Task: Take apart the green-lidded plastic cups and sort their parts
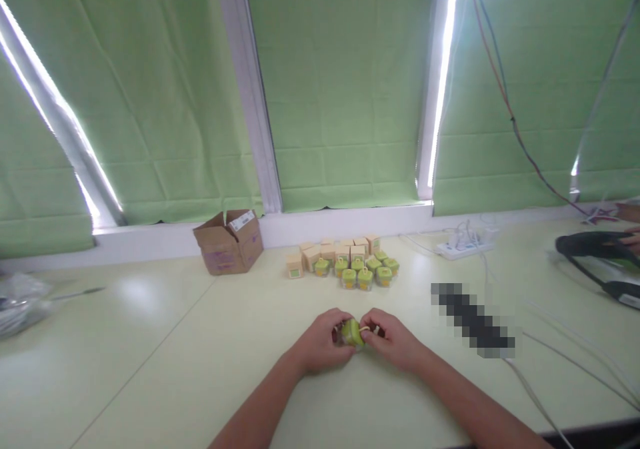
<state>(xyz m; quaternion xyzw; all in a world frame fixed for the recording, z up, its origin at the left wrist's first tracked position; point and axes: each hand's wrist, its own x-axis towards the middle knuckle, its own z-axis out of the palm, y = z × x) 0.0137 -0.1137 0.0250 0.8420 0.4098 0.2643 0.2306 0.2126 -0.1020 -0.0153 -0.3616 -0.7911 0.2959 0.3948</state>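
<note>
Jar (351, 333): you are holding it between your two hands, tilted, its green lid facing your right hand; whether its base is touching the table (175, 376) you cannot tell.
Left hand (324, 342): you are clamping the jar's body, thumb on the near side, fingers curling round the far side.
Right hand (391, 340): you are pinching the pale loop (365, 329) on the lid, thumb and fingertips coming together there.
Weight: it is looking light, likely asking little force of you.
Stiffness: the clear body is seeming hard, the loop soft and bending easily.
Slip: smooth walls are probably offering little bite, so your best hold is lying across the body's opposite sides, just below the lid.
Fragility: the clear wall is perhaps risking a crack under hard squeezing; the loop is looking like the weaker handle, so you are wisely bearing the load with your left hand.
Beyond the grip: more jars (349, 278) are standing beside small boxes (295, 265).
</note>
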